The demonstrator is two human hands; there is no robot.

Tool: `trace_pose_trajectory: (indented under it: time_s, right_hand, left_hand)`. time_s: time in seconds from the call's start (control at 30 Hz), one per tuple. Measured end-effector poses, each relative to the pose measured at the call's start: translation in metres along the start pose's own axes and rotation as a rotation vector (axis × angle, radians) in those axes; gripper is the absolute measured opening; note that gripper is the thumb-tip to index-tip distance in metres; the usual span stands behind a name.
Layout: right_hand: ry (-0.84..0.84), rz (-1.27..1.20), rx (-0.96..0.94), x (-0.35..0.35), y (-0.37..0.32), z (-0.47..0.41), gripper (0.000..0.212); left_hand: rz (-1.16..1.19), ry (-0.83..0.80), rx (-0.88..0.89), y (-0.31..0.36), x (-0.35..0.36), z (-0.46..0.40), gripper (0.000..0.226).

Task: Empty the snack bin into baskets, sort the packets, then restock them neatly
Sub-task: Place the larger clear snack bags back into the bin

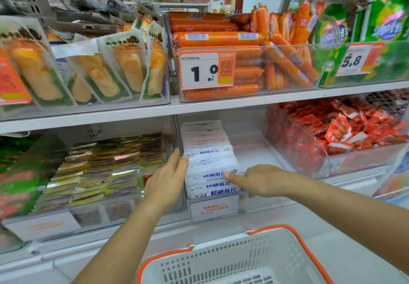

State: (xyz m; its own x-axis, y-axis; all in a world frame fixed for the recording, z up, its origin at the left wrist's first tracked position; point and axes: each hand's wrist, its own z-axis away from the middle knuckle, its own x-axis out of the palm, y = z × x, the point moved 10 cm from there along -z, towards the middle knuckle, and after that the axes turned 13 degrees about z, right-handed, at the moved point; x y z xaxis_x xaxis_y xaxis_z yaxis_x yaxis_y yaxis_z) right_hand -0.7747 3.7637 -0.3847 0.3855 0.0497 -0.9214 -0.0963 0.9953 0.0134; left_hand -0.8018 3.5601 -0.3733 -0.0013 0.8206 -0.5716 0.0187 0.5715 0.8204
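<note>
A row of white packets with blue lettering [209, 164] stands upright along the left side of a clear snack bin [254, 151] on the lower shelf. My left hand [167, 179] lies flat with straight fingers against the left side of the row. My right hand [259, 180] reaches in from the right, its forefinger stretched out and touching the front packets, the other fingers curled under. The right half of the bin holds no packets. A white basket with orange handles [221, 259] sits below, in front of the shelf.
Left of the bin is a bin of flat brown and green packets [106, 168]; to the right, a bin of red packets [340, 128]. On the upper shelf are orange sausages [221, 39] behind a 1.0 price tag [207, 70], yellow snack packs [88, 71] and green bags [376, 29].
</note>
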Motion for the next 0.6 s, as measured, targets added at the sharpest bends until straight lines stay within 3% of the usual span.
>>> trace_pose_trajectory:
  time_s: [0.23, 0.4, 0.5, 0.6]
  right_hand:
    - [-0.02, -0.174, -0.003, 0.004, 0.018, 0.009, 0.088]
    - [0.097, 0.001, -0.02, -0.006, 0.013, 0.012, 0.062]
    - [0.195, 0.114, 0.055, -0.007, 0.009, 0.009, 0.056]
    - [0.192, 0.106, 0.106, -0.008, 0.015, 0.008, 0.056]
  left_hand:
    - [0.0, 0.0, 0.003, 0.0, 0.0, -0.001, 0.056]
    - [0.015, -0.005, 0.003, 0.002, 0.0, 0.001, 0.056]
    - [0.015, -0.005, -0.002, 0.002, 0.0, 0.001, 0.056]
    - [0.03, -0.01, -0.005, 0.002, 0.0, 0.001, 0.056]
